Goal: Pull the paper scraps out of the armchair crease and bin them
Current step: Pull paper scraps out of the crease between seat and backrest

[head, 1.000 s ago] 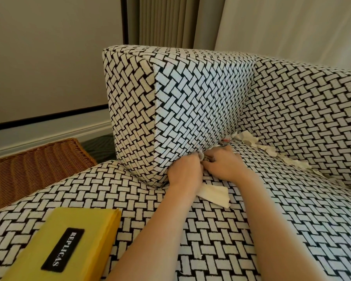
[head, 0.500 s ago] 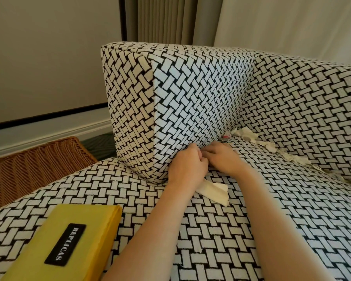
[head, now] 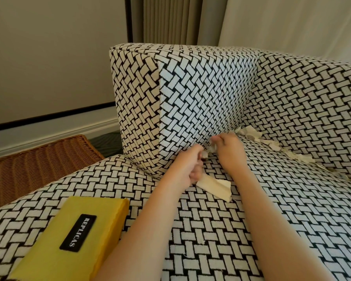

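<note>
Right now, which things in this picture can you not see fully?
Head view only:
- Paper scraps: lower parts sunk in the armchair crease.
- Left hand: curled fingers hide how much of the cream strip it holds.
- Wicker basket: cut off by the left edge, partly behind the armchair.

A yellow box [head: 49,258] labelled REPLICAS lies lower left; pleated curtains [head: 170,19] hang beside a beige wall [head: 55,53]

Left hand [head: 187,169]: curled round a paper strip [head: 215,186].
Right hand [head: 229,152]: fingers bent, a crumpled scrap [head: 212,148] is pinched.
Forearms: stretched forward.
</note>
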A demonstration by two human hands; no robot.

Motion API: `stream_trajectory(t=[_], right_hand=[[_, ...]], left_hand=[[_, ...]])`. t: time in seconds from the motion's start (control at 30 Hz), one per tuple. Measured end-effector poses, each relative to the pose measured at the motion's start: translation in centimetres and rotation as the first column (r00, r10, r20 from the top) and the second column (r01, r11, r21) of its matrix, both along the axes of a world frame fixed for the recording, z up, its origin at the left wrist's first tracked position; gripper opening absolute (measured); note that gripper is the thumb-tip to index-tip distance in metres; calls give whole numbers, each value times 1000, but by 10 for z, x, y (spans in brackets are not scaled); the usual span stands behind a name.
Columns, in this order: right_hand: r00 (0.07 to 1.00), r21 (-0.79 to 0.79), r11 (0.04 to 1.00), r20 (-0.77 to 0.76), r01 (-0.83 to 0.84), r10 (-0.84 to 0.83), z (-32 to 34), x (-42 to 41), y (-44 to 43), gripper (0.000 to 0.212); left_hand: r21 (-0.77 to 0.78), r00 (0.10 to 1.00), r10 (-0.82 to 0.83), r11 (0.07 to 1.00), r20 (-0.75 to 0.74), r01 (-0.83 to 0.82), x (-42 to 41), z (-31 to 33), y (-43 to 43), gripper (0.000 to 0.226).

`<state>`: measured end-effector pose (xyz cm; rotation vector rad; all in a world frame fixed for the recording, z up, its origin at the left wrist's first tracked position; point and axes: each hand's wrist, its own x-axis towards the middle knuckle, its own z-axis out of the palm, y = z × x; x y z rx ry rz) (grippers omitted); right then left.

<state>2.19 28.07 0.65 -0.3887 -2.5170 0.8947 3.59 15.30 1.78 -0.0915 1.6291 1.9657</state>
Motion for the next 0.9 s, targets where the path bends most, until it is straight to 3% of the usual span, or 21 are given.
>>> stream_trajectory(t=[0.07,0.13,0.4,0.53,0.77,0.9], right_hand=[[999,-46,999,-48,-12,9,0,-2,3,29],[998,-98,994,-45,-41,36,2,-1,4,27],[981,-426,885,-38,-189,192,14,8,3,22],[947,-323,896,1,-305,322,20,15,4,23],[865,-307,844,107,-440,490,35,26,-3,20],[890,-287,872,112,-397,442,37,25,-4,33]], left_hand=[[354,962,-4,930,273,-97,-1,2,-3,31],[450,938,14,875,347,-180,1,2,-5,28],[465,954,65,862,292,-200,11,11,-3,24],[439,954,58,878,296,-190,13,13,-3,28],[440,946,59,875,319,-203,12,12,-4,26],[451,933,82,858,352,-246,10,12,-4,20]])
